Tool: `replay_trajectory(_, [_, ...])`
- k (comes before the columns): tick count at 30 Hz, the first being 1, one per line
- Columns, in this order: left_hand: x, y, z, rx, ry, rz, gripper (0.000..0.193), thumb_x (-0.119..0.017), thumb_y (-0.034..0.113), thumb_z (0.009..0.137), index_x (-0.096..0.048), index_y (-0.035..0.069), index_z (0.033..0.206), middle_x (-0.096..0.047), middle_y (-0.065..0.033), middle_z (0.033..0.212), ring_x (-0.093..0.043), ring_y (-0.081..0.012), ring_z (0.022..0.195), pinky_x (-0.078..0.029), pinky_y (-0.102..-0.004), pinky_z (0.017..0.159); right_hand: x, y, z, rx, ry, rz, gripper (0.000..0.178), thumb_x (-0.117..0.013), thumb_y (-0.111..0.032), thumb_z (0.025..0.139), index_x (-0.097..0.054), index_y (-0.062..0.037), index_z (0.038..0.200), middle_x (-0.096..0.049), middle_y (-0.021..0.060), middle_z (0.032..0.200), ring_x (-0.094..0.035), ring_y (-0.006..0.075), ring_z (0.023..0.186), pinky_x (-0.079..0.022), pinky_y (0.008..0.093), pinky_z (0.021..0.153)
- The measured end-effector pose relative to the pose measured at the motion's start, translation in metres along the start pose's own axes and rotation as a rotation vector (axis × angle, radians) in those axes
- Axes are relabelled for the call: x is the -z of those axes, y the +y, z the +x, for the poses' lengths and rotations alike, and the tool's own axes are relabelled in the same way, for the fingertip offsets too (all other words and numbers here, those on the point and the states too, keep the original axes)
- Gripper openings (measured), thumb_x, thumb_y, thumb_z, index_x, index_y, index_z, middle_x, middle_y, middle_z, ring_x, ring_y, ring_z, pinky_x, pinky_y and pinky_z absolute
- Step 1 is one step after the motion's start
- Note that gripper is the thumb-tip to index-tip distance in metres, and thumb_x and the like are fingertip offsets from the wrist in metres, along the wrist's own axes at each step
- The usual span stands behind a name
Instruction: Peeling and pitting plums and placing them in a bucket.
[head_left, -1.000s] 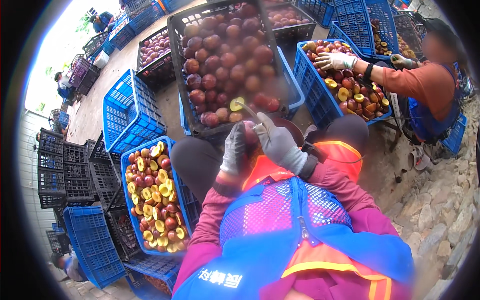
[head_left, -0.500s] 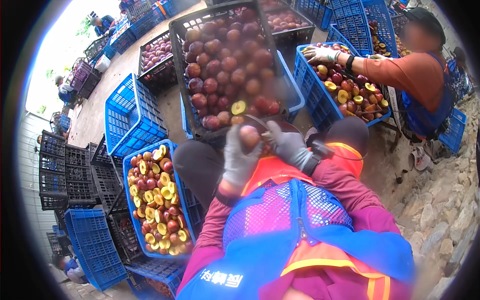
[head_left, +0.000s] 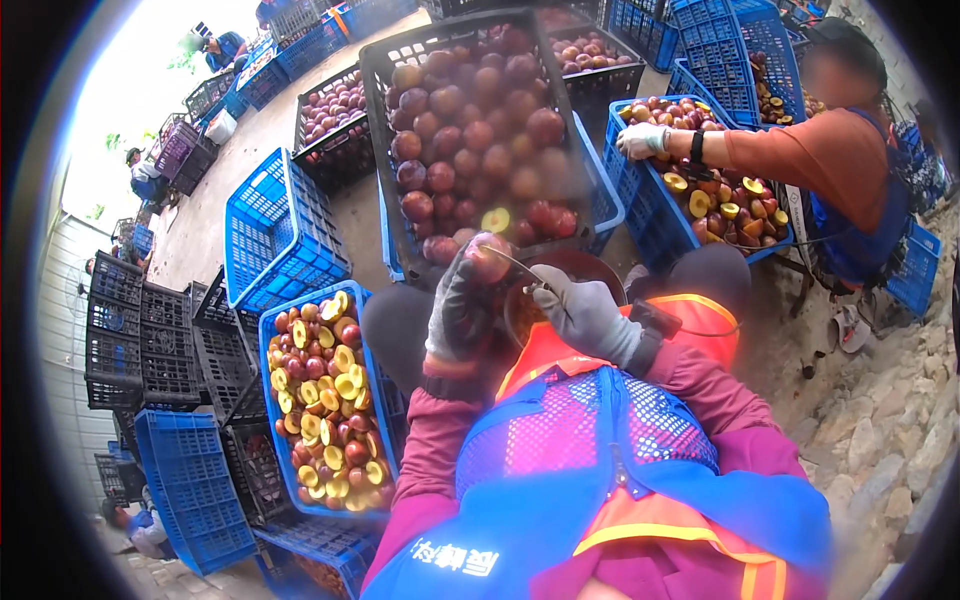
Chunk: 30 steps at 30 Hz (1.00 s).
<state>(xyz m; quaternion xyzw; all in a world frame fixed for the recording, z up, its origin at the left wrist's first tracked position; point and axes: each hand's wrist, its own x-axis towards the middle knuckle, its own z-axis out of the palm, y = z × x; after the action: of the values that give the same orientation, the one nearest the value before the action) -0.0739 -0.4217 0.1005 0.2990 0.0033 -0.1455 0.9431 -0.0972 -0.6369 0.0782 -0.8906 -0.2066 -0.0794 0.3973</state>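
Observation:
My left hand (head_left: 458, 315), in a grey glove, grips a reddish plum (head_left: 488, 258) in front of my lap. My right hand (head_left: 580, 310), gloved too, is closed around the handle end of a thin curved knife (head_left: 512, 262). The blade lies against the plum's upper right side. Just beyond my hands, a black crate (head_left: 375, 110) of whole plums is tilted toward me, with one cut plum half (head_left: 495, 221) near its close edge. Partly hidden behind my right hand is a round reddish-brown bowl (head_left: 570, 262).
At my left stands a blue crate (head_left: 275, 400) of halved plums. An empty-looking blue crate (head_left: 262, 240) sits beyond it. Black crates (head_left: 165, 350) are stacked at far left. On the right, a person (head_left: 840, 150) works over another blue crate (head_left: 640, 200) of cut plums. Stones (head_left: 870, 450) border the right.
The plum in my left hand has risen slightly, and the knife blade now rests against it. The co-worker's hand has shifted to the near left rim of their crate. The view has shifted slightly.

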Motion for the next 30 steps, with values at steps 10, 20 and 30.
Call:
replay_trajectory(10, [-0.029,-0.012,-0.002,-0.063,0.137,0.422,0.026,-0.072,0.007,0.103,-0.065,0.007,0.128,-0.068,-0.0040,0.115,-0.067,-0.0186,0.106,-0.057,-0.0329,0.093,-0.026,0.006,-0.003,-0.065,0.013,-0.288,0.022,-0.063,-0.031,0.108,-0.062,-0.0108,0.119,-0.068,0.0134,0.071,-0.069,0.0377,0.061,-0.050,0.0504,0.053])
replay_trajectory(20, [0.015,-0.019,0.008,0.009,0.211,0.238,0.039,-0.058,0.042,0.113,-0.063,0.008,0.131,-0.068,-0.0070,0.120,-0.066,-0.0183,0.108,-0.055,-0.0330,0.091,-0.040,0.000,-0.017,-0.027,-0.020,-0.392,0.024,-0.062,-0.034,0.108,-0.058,-0.0121,0.115,-0.066,0.0091,0.066,-0.066,0.0323,0.052,-0.047,0.0473,0.047])
replay_trajectory(30, [0.028,-0.025,-0.015,0.033,0.169,0.255,0.049,-0.057,0.057,0.111,-0.064,0.010,0.121,-0.064,-0.0030,0.104,-0.060,-0.0141,0.091,-0.050,-0.0304,0.081,-0.039,-0.017,-0.014,0.052,-0.038,-0.469,0.045,-0.065,-0.037,0.106,-0.057,-0.0030,0.135,-0.070,0.0133,0.072,-0.069,0.0335,0.057,-0.051,0.0477,0.054])
